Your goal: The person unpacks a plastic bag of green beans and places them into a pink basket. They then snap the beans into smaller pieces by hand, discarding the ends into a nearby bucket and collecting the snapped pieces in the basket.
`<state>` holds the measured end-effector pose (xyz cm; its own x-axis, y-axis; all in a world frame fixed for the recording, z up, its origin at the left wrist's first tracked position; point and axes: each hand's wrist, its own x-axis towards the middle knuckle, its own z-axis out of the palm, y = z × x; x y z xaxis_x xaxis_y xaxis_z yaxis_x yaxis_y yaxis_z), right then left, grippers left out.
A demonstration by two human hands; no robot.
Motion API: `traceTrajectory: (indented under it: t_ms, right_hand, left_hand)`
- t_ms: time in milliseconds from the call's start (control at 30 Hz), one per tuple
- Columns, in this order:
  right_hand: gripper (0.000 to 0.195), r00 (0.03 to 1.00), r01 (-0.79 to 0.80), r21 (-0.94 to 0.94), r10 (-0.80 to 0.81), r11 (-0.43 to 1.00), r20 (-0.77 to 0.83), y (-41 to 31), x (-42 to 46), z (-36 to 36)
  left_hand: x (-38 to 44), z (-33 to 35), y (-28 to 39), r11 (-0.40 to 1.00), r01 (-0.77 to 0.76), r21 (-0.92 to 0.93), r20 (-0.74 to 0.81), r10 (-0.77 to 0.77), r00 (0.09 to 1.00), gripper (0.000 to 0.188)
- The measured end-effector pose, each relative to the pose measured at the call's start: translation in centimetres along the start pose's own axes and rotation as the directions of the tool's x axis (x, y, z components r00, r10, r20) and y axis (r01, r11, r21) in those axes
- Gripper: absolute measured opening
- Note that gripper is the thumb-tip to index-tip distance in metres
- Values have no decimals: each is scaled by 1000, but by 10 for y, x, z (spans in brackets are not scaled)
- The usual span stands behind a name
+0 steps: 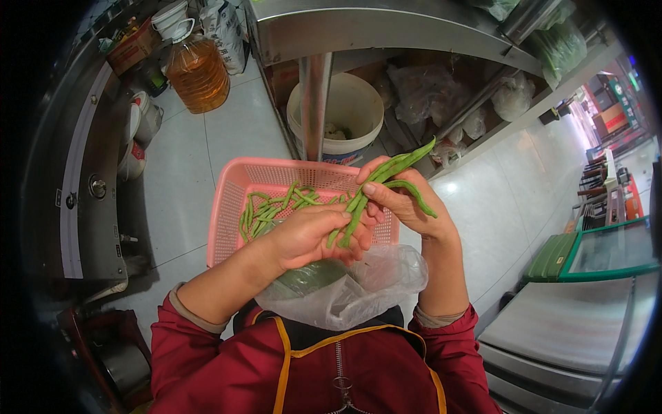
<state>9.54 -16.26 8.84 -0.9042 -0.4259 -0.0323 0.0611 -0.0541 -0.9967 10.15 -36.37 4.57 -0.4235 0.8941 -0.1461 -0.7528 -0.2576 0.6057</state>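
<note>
Several long green beans [385, 173] are held between my two hands, above the near right part of a pink plastic basket [227, 181]. My right hand [406, 202] pinches them between thumb and fingers, with their upper ends pointing up and right. My left hand [320, 233] has its thumb on their lower ends, the palm turned up beneath. Short pieces of green bean [264, 209] lie on the basket's floor at the left and middle; my hands hide part of it. A clear plastic bag [336, 297] with something green inside lies between the basket and my body.
A white bucket [336, 111] stands behind the basket, beside the metal leg [313, 103] of a steel table [382, 31]. A large jug of amber liquid [198, 75] stands on the tiled floor, back left. Steel equipment [93, 207] borders the left; a steel cabinet [558, 326] stands at right.
</note>
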Motion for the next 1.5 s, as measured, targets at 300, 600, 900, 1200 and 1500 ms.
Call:
traceTrajectory:
  t_ms: [300, 600, 900, 1200, 1500]
  right_hand:
    - [17, 997, 11, -100, -19, 995, -71, -2, -3, 11]
    - [18, 994, -38, -41, 34, 998, -106, -5, -6, 17]
    - [12, 739, 365, -892, -666, 266, 103, 7, -11, 56]
    - [18, 900, 391, 390, -257, 834, -351, 2, -28, 44]
    - [21, 949, 149, 189, -87, 971, -305, 28, -6, 43]
  left_hand:
    - [-2, 10, 3, 982, -88, 170, -94, 105, 990, 29]
    - [-6, 24, 5, 889, -24, 457, -257, 157, 954, 17]
    - [-1, 15, 3, 672, -77, 737, -313, 440, 842, 18]
    - [-39, 4, 36, 857, -516, -8, -204, 503, 840, 15]
    - [-66, -36, 52, -205, 266, 942, -138, 487, 862, 34]
